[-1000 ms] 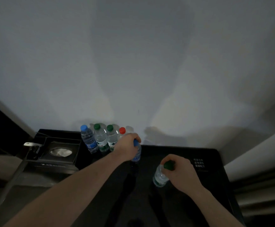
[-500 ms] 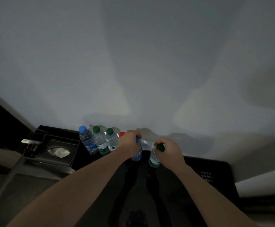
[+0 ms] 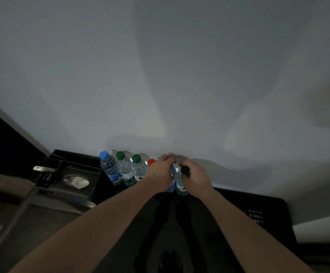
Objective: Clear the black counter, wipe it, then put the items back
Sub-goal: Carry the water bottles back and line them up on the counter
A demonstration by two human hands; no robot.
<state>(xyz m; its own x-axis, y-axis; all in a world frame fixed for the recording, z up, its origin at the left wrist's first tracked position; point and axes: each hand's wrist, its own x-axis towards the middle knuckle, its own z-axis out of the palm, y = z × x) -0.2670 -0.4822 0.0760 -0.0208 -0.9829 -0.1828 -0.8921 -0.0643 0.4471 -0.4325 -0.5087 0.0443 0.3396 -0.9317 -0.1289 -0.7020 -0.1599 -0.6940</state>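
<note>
Two bare forearms reach forward from the bottom edge over the black counter (image 3: 229,223), a glossy dark surface that runs along the foot of a pale wall (image 3: 160,66).

Counter layout, largest item first:
- A black tissue box (image 3: 93,174) sits at the left end of the counter, with a white tissue (image 3: 77,182) showing through its oval opening.
- A block of small white print (image 3: 255,216) lies on the counter surface near the right end. The characters are too small and dim to read.
- Six water bottles stand upright in a row against the wall, close together.

Bottle row, left to right:
1. Blue-capped bottle (image 3: 110,168), blue label, text not legible.
2. Green-capped bottle (image 3: 125,168), green and white label, text not legible.
3. Second green-capped bottle (image 3: 139,170), same label style.
4. Red-capped bottle (image 3: 151,162), body hidden behind the left hand.
5. Blue-label bottle (image 3: 172,182), cap covered.
6. Dark-green-capped bottle (image 3: 180,184), green label with a white mark, brand not legible.

Hand state:
- Left hand (image 3: 160,174): fingers curled closed over the top of the blue-label bottle, gripping it from above.
- Right hand (image 3: 198,179): fingers wrapped around the neck of the dark-green-capped bottle, with the cap visible beside the thumb.

Both gripped bottles stand side by side, touching or nearly so, at the right end of the row.
</note>
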